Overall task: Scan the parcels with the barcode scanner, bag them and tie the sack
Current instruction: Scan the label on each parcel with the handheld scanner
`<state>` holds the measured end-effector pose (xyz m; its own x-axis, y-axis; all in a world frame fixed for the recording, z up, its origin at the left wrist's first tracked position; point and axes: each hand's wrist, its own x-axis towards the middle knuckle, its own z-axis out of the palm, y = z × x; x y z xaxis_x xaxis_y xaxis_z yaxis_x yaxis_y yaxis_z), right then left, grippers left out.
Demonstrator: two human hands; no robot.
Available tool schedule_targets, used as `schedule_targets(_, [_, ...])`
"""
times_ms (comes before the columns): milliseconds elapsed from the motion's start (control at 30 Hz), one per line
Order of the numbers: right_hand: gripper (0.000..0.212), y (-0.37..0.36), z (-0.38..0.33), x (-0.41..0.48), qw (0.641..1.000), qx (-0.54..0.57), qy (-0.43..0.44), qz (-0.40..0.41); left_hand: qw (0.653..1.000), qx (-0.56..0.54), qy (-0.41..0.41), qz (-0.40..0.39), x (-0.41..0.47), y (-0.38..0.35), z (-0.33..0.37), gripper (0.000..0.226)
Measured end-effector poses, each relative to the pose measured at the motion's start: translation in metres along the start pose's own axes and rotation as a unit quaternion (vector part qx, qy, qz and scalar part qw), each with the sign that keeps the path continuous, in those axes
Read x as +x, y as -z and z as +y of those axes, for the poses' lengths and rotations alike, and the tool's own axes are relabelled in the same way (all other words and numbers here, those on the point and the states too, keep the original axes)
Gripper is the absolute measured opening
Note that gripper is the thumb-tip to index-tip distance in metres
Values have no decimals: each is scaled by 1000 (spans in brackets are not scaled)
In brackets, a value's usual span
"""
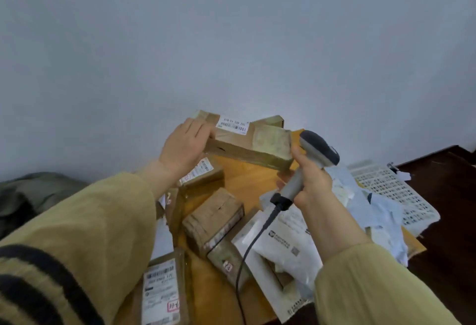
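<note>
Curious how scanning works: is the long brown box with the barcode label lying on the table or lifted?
Lifted. The left hand grips the long brown cardboard box, holding it tilted above the orange wooden table.

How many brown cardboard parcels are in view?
6 clearly: held box in the left hand, rear box behind it, labelled box, middle box and stickered box mid-table, flat parcel at bottom. Others may be hidden.
</note>
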<state>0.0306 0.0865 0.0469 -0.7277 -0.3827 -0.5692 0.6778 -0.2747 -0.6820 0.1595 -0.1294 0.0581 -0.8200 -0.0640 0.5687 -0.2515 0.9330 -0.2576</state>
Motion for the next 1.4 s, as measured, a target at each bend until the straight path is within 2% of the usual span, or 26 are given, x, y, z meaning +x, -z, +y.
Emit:
schedule_targets(133, [34, 14, 12, -26, 999, -46, 22, -11, 999, -14, 21, -28, -30, 33, 24, 41])
schedule_targets(200, [35, 22, 15, -37, 999, -37, 36, -6, 994, -43, 16, -97, -42, 45, 28, 44])
schedule_targets(267, [37, 28, 17, -48, 998, -24, 51, -9, 981, -84, 27, -173, -51, 55, 31, 60])
schedule_targets(333, [37, 32, 18, -59, 997, -23, 72, -14, 967, -145, 86, -192, -53, 67, 34, 78])
schedule_targets(400, [37, 34, 17, -68, 994, -35, 101, -18, 953, -196, 158, -169, -42, 79, 33, 81])
schedule_targets(533, [38, 28, 17, -84, 977, -120, 169, -46, 910, -266, 238, -210, -6, 102, 22, 56])
schedule_targets(633, [34, 14, 22, -98, 956, -198, 199, -91, 849, -351, 240, -314, 17, 120, 27, 59])
schedule_targets(733, [33, 3, 29, -108, 943, -222, 215, -118, 819, -392, 216, -360, 25, 128, 30, 31])
schedule_targets(767, [33, 2, 30, -111, 942, -222, 219, -123, 818, -399, 210, -357, 27, 131, 29, 25])
schedule_targets(867, [32, 3, 31, -114, 945, -206, 226, -121, 813, -414, 219, -345, 31, 136, 16, 38])
schedule_targets(967, [24, 5, 31, -117, 950, -192, 226, -97, 818, -423, 305, -241, 28, 135, 0, 26])
schedule_targets(1000, [20, 6, 30, -119, 951, -193, 221, -94, 799, -446, 354, -193, 25, 132, -6, 20])
schedule_targets(1033, [17, 7, 30, -122, 951, -200, 214, -100, 761, -485, 402, -153, 21, 129, -11, 16])
schedule_targets(1100, [18, 9, 31, -130, 945, -228, 194, -130, 668, -562, 478, -99, 9, 119, -19, 18])
schedule_targets(1200, [25, 9, 39, -138, 945, -237, 154, -167, 595, -590, 545, -38, -13, 99, -26, 46])
schedule_targets(1267, [25, 7, 44, -140, 952, -213, 130, -177, 559, -611, 561, -10, -23, 89, -24, 56])
schedule_targets(1300, [23, 6, 46, -141, 954, -206, 124, -181, 549, -619, 562, -3, -27, 85, -22, 53])
schedule_targets(1367, [18, 4, 49, -143, 953, -205, 121, -188, 546, -625, 558, 4, -34, 82, -16, 38])
schedule_targets(1400, [16, 3, 51, -143, 951, -208, 121, -191, 549, -627, 553, 8, -37, 81, -13, 39])
